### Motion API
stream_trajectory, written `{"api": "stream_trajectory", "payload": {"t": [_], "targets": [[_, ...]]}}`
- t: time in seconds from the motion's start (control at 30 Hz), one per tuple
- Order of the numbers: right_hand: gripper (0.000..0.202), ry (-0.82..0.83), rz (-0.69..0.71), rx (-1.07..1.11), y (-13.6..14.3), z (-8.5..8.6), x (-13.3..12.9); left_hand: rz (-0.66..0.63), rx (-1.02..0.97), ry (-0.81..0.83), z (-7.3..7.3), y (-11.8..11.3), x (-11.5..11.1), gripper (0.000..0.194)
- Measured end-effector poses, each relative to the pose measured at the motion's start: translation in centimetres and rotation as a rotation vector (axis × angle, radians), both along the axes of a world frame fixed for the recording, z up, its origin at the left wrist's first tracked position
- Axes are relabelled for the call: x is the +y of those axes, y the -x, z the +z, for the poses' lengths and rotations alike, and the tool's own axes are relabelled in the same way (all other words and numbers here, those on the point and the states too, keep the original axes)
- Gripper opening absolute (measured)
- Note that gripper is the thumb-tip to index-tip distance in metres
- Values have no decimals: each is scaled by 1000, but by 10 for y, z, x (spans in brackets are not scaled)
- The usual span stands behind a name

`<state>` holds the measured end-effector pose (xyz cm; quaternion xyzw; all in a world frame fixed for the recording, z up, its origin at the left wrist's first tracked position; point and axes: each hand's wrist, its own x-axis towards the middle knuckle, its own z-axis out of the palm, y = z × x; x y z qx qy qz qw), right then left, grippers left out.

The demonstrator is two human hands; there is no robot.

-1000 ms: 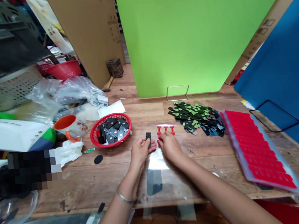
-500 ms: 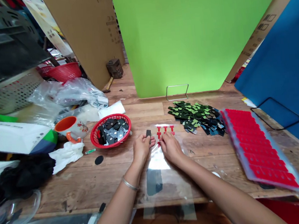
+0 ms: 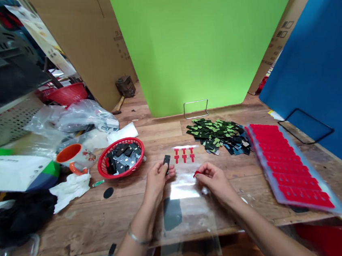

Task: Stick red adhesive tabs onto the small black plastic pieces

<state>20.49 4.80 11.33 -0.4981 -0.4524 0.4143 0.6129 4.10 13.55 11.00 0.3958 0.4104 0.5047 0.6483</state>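
Observation:
My left hand (image 3: 160, 175) holds a small flat black piece (image 3: 167, 164) between thumb and fingers. Pinched in the fingertips of my right hand (image 3: 215, 180) is a small red piece (image 3: 196, 173), lifted off the sheet. Beneath both hands lies a clear plastic sheet (image 3: 182, 179), reaching over the table's front edge. Several T-shaped red pieces (image 3: 184, 158) sit in two rows on its far part. Left of my left hand stands a red basket (image 3: 100, 162) with black and grey flat pieces (image 3: 127, 159) in it.
A pile of black pieces with green shapes (image 3: 217, 133) lies at the back right. Right of it is a plastic sheet covered with rows of red pieces (image 3: 287, 164). An orange-rimmed mug (image 3: 79, 156) and crumpled tissue (image 3: 72, 189) stand left. A green panel (image 3: 211, 46) rises behind.
My right hand has drawn back toward me and right, away from the rows, with a red piece in its fingers. My left hand keeps the black piece. The camera view has shifted slightly.

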Motion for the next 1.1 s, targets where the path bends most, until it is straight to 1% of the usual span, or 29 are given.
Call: {"api": "stream_trajectory", "payload": {"t": [0.07, 0.13, 0.2, 0.27, 0.33, 0.4, 0.43, 0.53, 0.6, 0.67, 0.77, 0.87, 1.0, 1.1], "targets": [[19, 37, 8, 61, 0, -3, -10, -51, -82, 59, 1, 1, -19, 11], [21, 63, 15, 104, 1, -5, -16, -117, -195, 155, 0, 2, -38, 14], [23, 78, 10, 117, 2, -8, -21, -180, -274, 242, -1, 3, -53, 14], [25, 88, 7, 122, 1, -10, -23, -231, -301, 303, -3, 4, -64, 15], [26, 99, 6, 129, 1, -13, -25, -244, -297, 334, -5, 4, -70, 24], [26, 103, 7, 136, 0, -15, -26, -210, -266, 336, -7, 3, -74, 35], [25, 103, 6, 134, 0, -16, -26, -179, -242, 328, -8, 1, -75, 37], [23, 73, -15, 85, 2, -17, -26, -110, -171, 289, -14, -6, -79, 31], [22, 34, -44, 31, 6, -18, -26, -117, -155, 259, -18, -12, -82, 25], [20, -4, -72, -8, 10, -20, -25, -147, -169, 228, -21, -18, -86, 23], [15, -33, -107, -45, 17, -24, -24, -149, -204, 203, -26, -24, -88, 30], [13, -47, -112, -98, 21, -30, -23, -147, -242, 201, -31, -27, -87, 39], [10, -76, -108, -180, 22, -37, -21, -181, -277, 182, -36, -28, -85, 41], [10, -68, -109, -202, 22, -39, -20, -195, -274, 180, -36, -27, -84, 41]]}}
